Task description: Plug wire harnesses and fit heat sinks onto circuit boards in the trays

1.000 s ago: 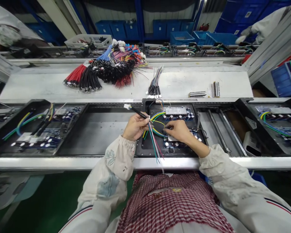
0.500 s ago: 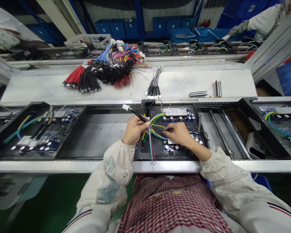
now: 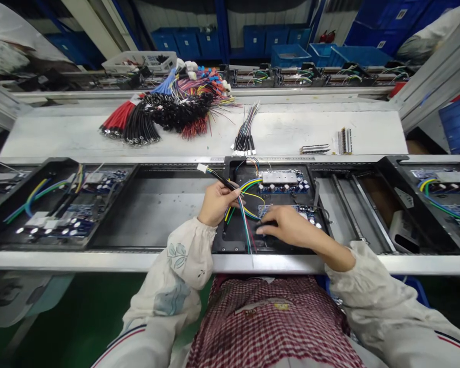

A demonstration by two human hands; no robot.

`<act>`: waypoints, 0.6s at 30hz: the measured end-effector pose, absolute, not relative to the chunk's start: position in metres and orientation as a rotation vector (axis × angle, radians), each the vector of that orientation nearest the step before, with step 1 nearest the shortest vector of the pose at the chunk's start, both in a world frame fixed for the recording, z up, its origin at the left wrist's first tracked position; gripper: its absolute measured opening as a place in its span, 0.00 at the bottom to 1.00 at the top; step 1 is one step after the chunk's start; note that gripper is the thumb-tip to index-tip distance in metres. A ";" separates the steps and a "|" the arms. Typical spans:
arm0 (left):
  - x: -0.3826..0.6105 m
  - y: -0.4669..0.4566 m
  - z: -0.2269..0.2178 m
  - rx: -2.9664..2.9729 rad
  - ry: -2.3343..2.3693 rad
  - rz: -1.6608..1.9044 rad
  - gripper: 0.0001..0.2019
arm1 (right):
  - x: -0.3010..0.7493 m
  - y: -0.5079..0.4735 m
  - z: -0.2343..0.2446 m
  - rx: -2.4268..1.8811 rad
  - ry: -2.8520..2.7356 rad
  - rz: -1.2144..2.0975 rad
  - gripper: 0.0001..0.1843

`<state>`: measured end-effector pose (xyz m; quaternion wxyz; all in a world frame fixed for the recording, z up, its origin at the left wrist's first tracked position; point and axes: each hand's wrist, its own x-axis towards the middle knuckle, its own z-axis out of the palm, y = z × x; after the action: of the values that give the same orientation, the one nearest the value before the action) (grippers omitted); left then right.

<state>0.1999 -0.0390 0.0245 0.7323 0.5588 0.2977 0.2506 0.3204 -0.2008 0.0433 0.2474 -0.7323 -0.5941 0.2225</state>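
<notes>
My left hand (image 3: pixel 219 203) is closed around a black-sleeved wire harness (image 3: pixel 219 177). The harness points up and left to a white connector (image 3: pixel 202 167). Below the hand its loose red, white and green wires (image 3: pixel 246 225) hang over the black metal case (image 3: pixel 230 244). Thick blue, green and yellow-green wires (image 3: pixel 249 185) curve beside my left fingers, with a thin yellow wire looping to the right. Over the lower circuit board (image 3: pixel 266 208), my right hand (image 3: pixel 287 226) has its thumb and forefinger apart, close to the loose wire ends. It partly hides that board; the upper board (image 3: pixel 279 178) shows fully.
Similar cases with boards stand left (image 3: pixel 67 204) and right (image 3: pixel 444 194) along the line. Behind, a white shelf (image 3: pixel 291 120) bears a heap of cables (image 3: pixel 168 110), a small wire bundle (image 3: pixel 245 135) and metal strips (image 3: pixel 315 148). A co-worker's sleeve (image 3: pixel 425 41) shows at back right.
My right hand has moved down toward me and its fingertips have left the thin yellow wire. The left hand has shifted slightly right with the harness, and the loose wires swing right.
</notes>
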 end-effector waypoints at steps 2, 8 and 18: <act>0.203 -0.040 0.024 1.248 0.669 0.558 0.21 | 0.317 -0.196 0.042 -1.944 -1.523 0.619 0.07; 0.202 -0.042 0.024 1.283 0.658 0.534 0.20 | 0.325 -0.169 0.015 -2.085 -1.322 0.264 0.04; 0.202 -0.042 0.026 1.275 0.647 0.544 0.19 | 0.327 -0.167 0.008 -2.135 -1.304 0.311 0.05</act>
<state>0.2018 -0.0423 0.0265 0.7214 0.5772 0.2927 0.2464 0.3271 -0.1668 0.0076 0.3056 -0.8064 -0.4925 0.1174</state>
